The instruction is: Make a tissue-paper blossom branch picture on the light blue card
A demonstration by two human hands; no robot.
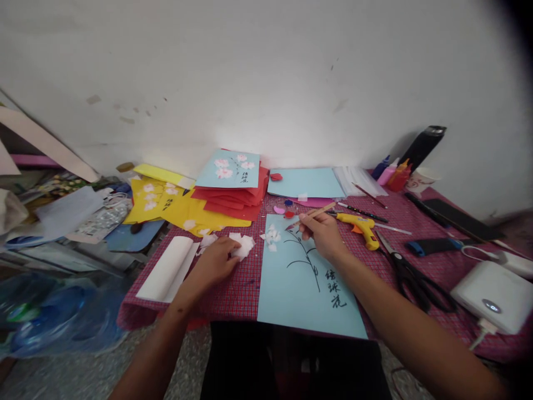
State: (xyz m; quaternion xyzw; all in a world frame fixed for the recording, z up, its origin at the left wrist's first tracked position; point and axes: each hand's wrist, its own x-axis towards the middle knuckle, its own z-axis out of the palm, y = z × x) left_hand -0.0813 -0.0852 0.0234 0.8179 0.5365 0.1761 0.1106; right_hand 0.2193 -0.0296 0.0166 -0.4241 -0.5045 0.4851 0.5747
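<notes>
A light blue sheet [300, 294] lies before me with a black drawn branch, dark written characters and a cluster of white paper petals [272, 236] near its upper left. Over the upper part of the branch, my right hand [322, 230] grips a paintbrush [320, 210], its tip pointing left toward the petals. Left of the sheet, my left hand [222, 258] has its fingers closed at a pile of white tissue paper pieces [242, 246]; whether a piece is pinched between them is hidden. Small dabs of red paint [288, 215] and other colours sit just above the sheet.
A white paper roll [166, 269] lies at the left edge. Behind are stacked red sheets [233, 203] topped by a finished blue card [229, 169]. On the right are a yellow glue gun [360, 225], black scissors [410, 278], a white box [495, 294] and a black bottle [422, 147].
</notes>
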